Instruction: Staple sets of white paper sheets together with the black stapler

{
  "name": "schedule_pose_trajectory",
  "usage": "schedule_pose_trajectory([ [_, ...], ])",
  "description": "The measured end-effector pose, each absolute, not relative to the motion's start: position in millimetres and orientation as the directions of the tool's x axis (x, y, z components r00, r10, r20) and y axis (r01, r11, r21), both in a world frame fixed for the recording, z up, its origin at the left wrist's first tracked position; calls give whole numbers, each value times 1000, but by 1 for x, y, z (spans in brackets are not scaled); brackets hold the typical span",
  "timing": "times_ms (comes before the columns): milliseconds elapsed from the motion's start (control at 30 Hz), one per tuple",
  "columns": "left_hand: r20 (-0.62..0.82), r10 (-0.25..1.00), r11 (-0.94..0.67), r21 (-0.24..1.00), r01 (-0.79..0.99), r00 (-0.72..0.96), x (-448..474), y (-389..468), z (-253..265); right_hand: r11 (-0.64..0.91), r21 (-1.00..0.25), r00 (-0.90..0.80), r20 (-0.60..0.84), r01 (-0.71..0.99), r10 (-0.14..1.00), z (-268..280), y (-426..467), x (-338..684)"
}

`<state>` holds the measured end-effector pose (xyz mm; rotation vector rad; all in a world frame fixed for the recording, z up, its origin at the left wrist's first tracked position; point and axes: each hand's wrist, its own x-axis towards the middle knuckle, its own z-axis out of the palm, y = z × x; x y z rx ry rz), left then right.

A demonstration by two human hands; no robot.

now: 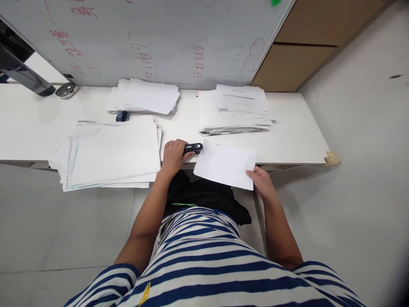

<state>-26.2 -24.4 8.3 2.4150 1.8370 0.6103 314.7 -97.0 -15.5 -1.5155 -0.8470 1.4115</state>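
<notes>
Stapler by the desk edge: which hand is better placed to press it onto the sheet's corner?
Left, probably. The left hand already rests on the black stapler, whose tip meets the sheet. The right hand grips the sheet's opposite near corner.

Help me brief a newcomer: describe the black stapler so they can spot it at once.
Start at the white table below the whiteboard. At its near edge the left hand grips the stapler, beside the sheet that the right hand holds. It is the only dark, slim object among white paper.
</notes>
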Motion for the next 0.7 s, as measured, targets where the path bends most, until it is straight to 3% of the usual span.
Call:
schedule_pose_trajectory([
  [700, 137, 974, -223, 397, 890, 183, -21, -33, 40, -375, -927, -49, -373, -35, 927, 2, -56, 317],
])
